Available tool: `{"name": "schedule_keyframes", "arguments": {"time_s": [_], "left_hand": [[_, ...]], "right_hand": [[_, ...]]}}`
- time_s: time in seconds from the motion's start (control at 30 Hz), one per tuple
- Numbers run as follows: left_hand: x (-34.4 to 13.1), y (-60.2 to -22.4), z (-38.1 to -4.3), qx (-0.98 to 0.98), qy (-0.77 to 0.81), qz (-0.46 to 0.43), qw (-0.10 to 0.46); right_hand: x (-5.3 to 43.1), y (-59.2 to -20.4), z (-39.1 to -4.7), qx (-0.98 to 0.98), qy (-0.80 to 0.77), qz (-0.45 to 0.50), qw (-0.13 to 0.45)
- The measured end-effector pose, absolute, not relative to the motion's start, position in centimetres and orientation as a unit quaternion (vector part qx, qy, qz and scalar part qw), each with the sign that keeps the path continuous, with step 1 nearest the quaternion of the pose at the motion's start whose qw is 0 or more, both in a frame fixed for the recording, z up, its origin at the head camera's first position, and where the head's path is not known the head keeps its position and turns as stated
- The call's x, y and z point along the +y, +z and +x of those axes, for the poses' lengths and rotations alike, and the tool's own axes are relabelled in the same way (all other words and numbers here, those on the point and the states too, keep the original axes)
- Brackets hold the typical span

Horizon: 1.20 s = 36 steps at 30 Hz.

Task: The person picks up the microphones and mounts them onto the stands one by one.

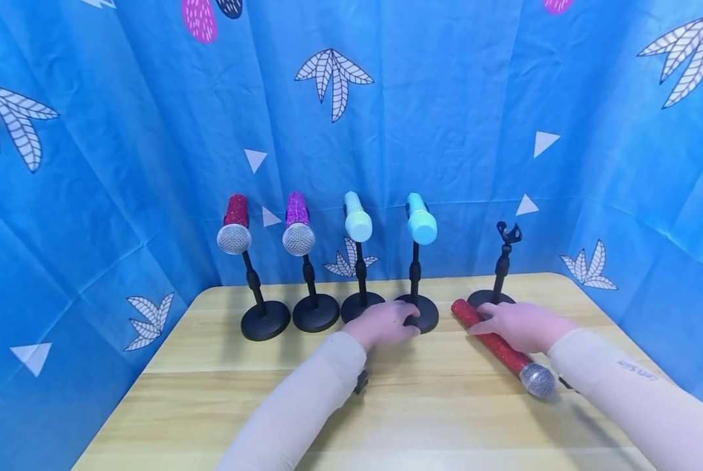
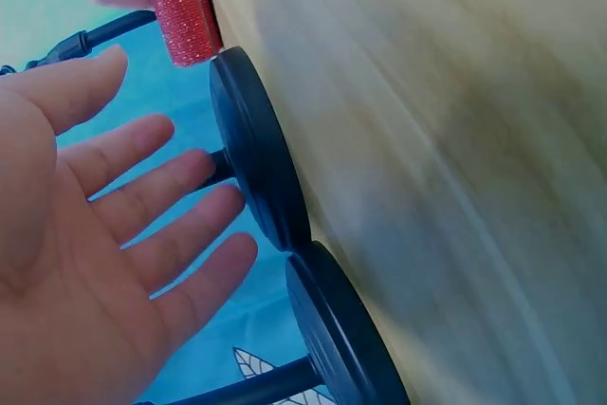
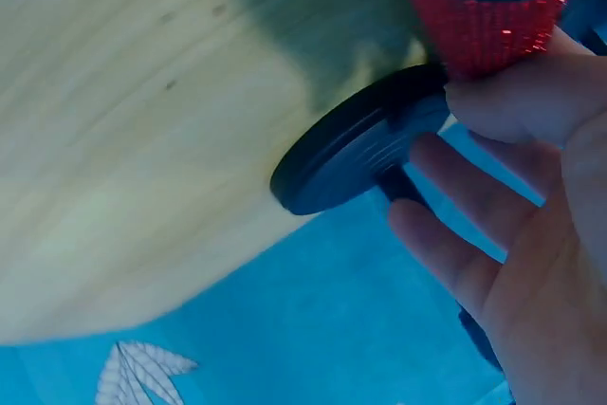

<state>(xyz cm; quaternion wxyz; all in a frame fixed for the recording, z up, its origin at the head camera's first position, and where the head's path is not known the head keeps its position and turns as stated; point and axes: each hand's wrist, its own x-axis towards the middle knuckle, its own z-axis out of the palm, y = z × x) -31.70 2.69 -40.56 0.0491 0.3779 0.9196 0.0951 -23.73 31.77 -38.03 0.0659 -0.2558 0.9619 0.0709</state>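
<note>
On the right side of the table lies a red glittery microphone (image 1: 505,354) with a silver mesh head. My right hand (image 1: 522,326) pinches its body between thumb and fingers; the right wrist view shows the thumb against the red handle (image 3: 488,30) and other fingers spread beside a stand's round base (image 3: 356,144). Just behind is a black stand (image 1: 502,265) with a bare clip. My left hand (image 1: 385,322), fingers extended and apart, is by the base (image 1: 424,315) of the stand bearing a light blue microphone (image 1: 422,224). In the left wrist view its palm holds nothing.
Along the back, further stands hold a red microphone (image 1: 234,229), a purple microphone (image 1: 298,226) and another light blue microphone (image 1: 358,219). A blue patterned curtain (image 1: 445,98) hangs behind and beside the wooden table (image 1: 210,392). A small dark object (image 1: 361,381) shows beside the left sleeve.
</note>
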Motion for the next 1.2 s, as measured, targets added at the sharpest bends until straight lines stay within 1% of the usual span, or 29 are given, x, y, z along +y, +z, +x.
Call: {"name": "schedule_keyframes", "arguments": {"time_s": [0.1, 0.23, 0.47, 0.63, 0.77, 0.93, 1.0, 1.2], "left_hand": [[3.0, -40.4, -31.8, 0.916, 0.094, 0.386, 0.055], [3.6, -40.3, -31.9, 0.909, 0.108, 0.397, 0.067], [5.0, -40.1, -32.0, 0.891, 0.129, 0.423, 0.102], [6.2, -39.7, -32.0, 0.887, 0.126, 0.431, 0.103], [6.9, -39.3, -32.0, 0.881, 0.124, 0.449, 0.088], [7.7, -39.2, -32.3, 0.871, 0.138, 0.467, 0.071], [8.1, -39.4, -32.4, 0.868, 0.156, 0.466, 0.067], [10.4, -39.5, -32.4, 0.873, 0.195, 0.447, 0.03]], "right_hand": [[32.1, -38.3, -23.2, 0.952, 0.118, -0.279, 0.039], [32.3, -38.8, -22.8, 0.945, 0.125, -0.302, 0.019], [32.9, -39.6, -22.6, 0.944, 0.075, -0.32, -0.018], [33.2, -39.4, -22.5, 0.954, 0.016, -0.298, -0.023], [33.6, -38.7, -22.2, 0.961, -0.004, -0.273, -0.047], [34.2, -37.7, -21.6, 0.961, -0.005, -0.266, -0.08], [34.5, -37.5, -21.3, 0.96, -0.011, -0.265, -0.091], [35.8, -36.9, -20.3, 0.96, -0.053, -0.247, -0.118]]}}
